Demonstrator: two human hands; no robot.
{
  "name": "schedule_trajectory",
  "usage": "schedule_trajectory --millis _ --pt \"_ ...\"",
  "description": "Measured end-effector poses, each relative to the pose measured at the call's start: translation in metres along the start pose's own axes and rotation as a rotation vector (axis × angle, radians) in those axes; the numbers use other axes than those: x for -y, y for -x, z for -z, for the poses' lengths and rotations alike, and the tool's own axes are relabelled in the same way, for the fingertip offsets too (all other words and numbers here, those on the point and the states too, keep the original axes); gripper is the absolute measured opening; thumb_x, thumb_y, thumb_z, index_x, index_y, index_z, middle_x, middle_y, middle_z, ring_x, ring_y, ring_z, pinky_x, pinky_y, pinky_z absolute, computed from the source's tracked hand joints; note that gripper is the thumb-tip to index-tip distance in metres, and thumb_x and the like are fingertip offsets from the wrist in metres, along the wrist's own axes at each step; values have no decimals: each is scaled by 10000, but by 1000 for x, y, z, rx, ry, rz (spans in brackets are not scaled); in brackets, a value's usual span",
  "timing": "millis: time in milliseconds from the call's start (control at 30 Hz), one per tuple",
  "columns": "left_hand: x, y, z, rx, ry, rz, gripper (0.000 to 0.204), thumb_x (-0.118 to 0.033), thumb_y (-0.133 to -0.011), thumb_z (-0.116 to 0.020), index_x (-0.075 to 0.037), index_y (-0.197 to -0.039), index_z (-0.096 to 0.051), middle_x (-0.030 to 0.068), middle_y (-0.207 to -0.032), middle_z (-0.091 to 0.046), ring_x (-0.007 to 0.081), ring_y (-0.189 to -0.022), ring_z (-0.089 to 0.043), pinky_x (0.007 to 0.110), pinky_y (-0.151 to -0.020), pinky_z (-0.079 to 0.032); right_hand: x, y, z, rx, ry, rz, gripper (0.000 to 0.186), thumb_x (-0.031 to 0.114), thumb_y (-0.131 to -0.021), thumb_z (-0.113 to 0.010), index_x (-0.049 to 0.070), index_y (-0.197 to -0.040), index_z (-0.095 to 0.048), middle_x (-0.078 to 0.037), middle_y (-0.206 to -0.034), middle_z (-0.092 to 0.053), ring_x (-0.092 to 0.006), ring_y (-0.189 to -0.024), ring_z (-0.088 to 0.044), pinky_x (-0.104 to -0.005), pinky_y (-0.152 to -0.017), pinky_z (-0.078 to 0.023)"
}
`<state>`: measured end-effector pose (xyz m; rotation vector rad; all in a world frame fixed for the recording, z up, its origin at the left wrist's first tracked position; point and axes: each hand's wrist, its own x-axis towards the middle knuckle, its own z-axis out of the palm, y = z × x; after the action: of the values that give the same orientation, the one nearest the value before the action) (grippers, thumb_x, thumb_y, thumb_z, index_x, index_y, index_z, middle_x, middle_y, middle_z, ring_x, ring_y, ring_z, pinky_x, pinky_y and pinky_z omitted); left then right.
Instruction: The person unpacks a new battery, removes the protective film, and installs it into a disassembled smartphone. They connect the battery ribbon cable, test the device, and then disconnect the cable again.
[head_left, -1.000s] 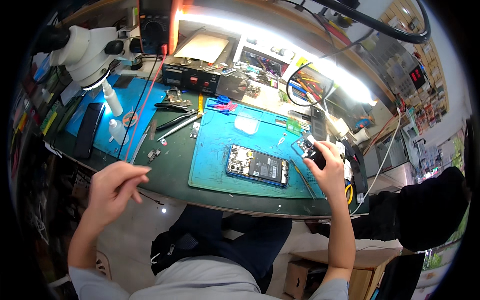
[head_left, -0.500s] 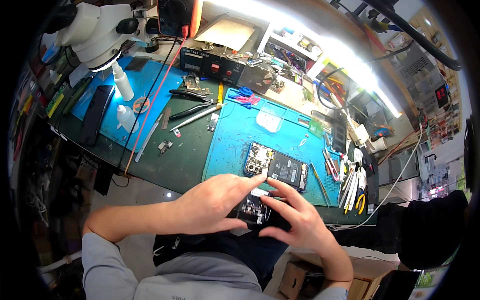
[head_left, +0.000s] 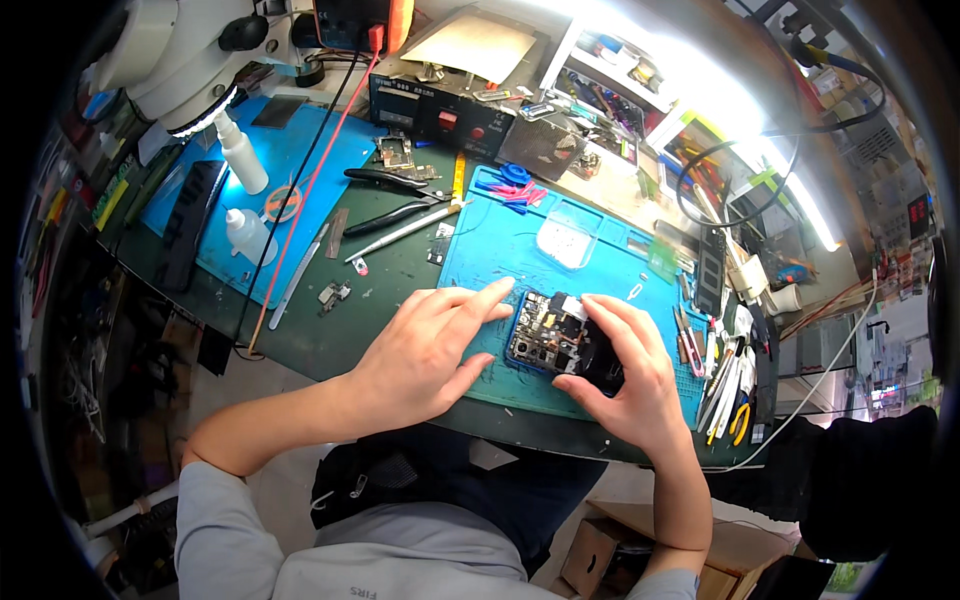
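An opened smartphone [head_left: 532,335] lies on the blue work mat, its circuit board and camera lenses showing at the left end. Over its right part is a black phone inner cover [head_left: 600,362], gripped at the edges between the thumb and fingers of my right hand [head_left: 643,375]. Whether the cover touches the phone all along, I cannot tell. The battery area is hidden beneath the cover and my fingers. Just left of the phone, my left hand [head_left: 428,345] is open and holds nothing, thumb apart from the stretched fingers.
Pliers [head_left: 385,217], a white pen-like tool [head_left: 400,235] and dropper bottles [head_left: 248,235] lie or stand to the left. A clear tray [head_left: 567,238] sits behind the phone. Tweezers [head_left: 690,340] and several hand tools are at the right. A microscope [head_left: 185,70] overhangs the far left.
Both hands have moved forward from the bench's near edge onto the mat. The black cover has gone over the phone in my right hand, and my left hand has let go of it.
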<state>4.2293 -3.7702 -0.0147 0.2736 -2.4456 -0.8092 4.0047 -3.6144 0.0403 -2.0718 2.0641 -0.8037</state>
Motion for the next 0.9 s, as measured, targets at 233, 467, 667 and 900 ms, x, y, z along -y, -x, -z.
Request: schedule_trajectory --millis 233,467,667,900 --pt "3 -2 1 49 30 7 814 -38 -850 -766 -14 -1566 -380 48 -1361 -695 274 -1240 -569 428 -1060 -399 -10 -15 -12 77 -45 72 694 137 -730 -890 -27 -1343 -611 -191 -1322 -618 -382 -1176 -612 -449 -1018 -504" --pt "3 -4 0 47 30 13 814 -26 -831 -775 -16 -1554 -401 48 -1358 -699 262 -1237 -573 428 -1041 -403 -12 -19 -14 112 -68 57 695 131 -718 -890 -28 -1337 -615 -199 -1323 -616 -388 -1184 -608 -456 -1022 -501" --pt "2 -5 -1 33 39 9 752 -26 -821 -784 -35 -1507 -478 60 -1315 -699 264 -1223 -590 434 -1026 -419 -12 -19 -14 130 -70 51 692 125 -719 -884 -28 -1338 -616 -196 -1320 -613 -386 -1179 -607 -453 -1018 -501" --pt "4 -2 -5 8 -57 -54 527 -102 -821 -807 -62 -1323 -651 96 -1205 -661 290 -1183 -609 434 -981 -461 -11 -21 -13 143 -64 48 668 117 -728 -872 -33 -1328 -619 -195 -1309 -612 -379 -1178 -602 -446 -1015 -501"
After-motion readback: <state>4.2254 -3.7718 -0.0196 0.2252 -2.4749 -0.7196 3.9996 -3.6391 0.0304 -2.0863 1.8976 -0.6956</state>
